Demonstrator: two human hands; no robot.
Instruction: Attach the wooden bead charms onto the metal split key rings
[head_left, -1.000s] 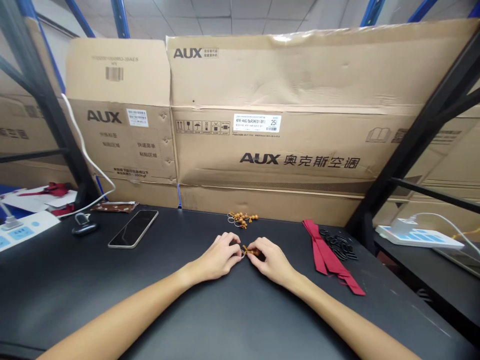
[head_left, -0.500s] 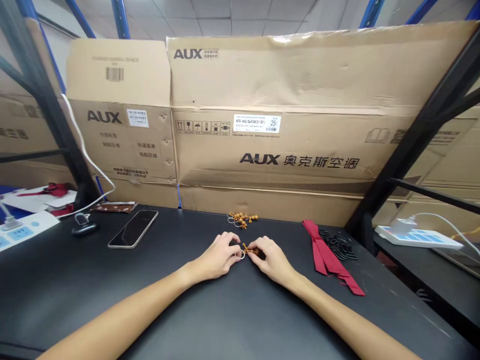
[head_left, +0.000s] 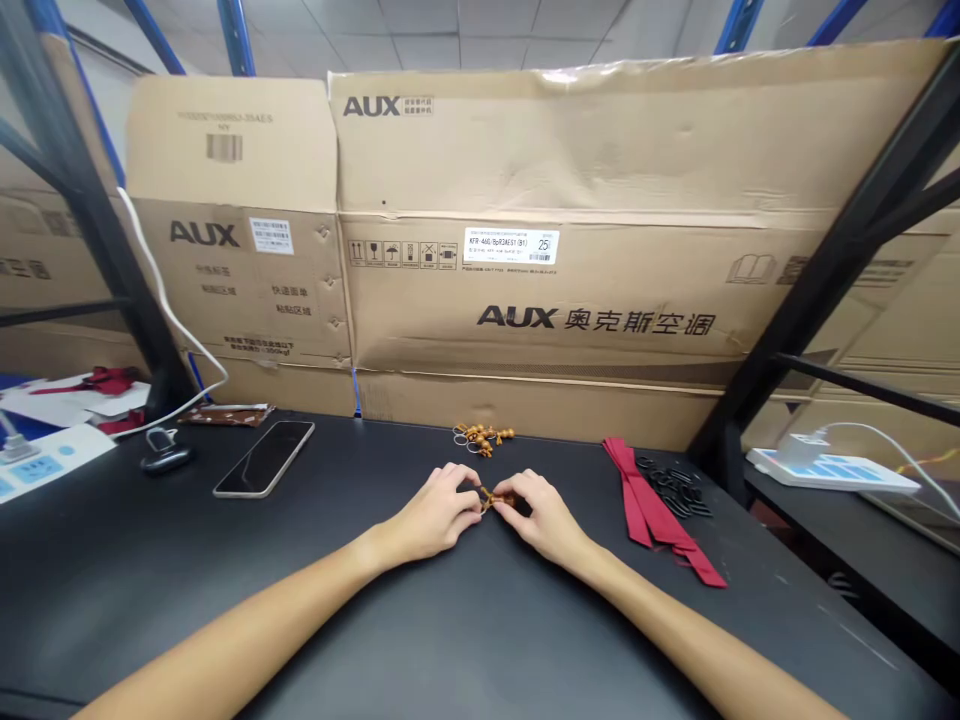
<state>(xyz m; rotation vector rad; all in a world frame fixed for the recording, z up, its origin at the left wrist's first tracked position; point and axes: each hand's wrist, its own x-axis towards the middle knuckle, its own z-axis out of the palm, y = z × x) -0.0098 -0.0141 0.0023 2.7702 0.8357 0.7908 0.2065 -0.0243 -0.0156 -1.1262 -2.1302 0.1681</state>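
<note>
Over the black tabletop, both my hands meet at a small keychain with brown beads and an orange-brown cord (head_left: 488, 497). My left hand (head_left: 441, 512) is closed, its thumb and fingers pinching at the pale metal ring on the keychain's left side; the fingertips cover most of that ring. From the other side, my right hand (head_left: 546, 518) pinches the cord and beads between thumb and forefinger. Its fingers partly hide the beads. Just beyond my hands lies a small pile of similar beaded keychains (head_left: 480, 437) with metal rings.
Red ribbon strips (head_left: 660, 515) and black clasps (head_left: 679, 490) lie to the right. On the left are a phone (head_left: 264, 460), a black gadget (head_left: 166, 458), a brown wrapper (head_left: 225, 415) and a power strip (head_left: 52, 462). Cardboard (head_left: 585, 290) walls off the back.
The cord end that stuck up between my hands now reaches over to my left fingertips, and less of the metal ring shows. Both hands stay nearly in place.
</note>
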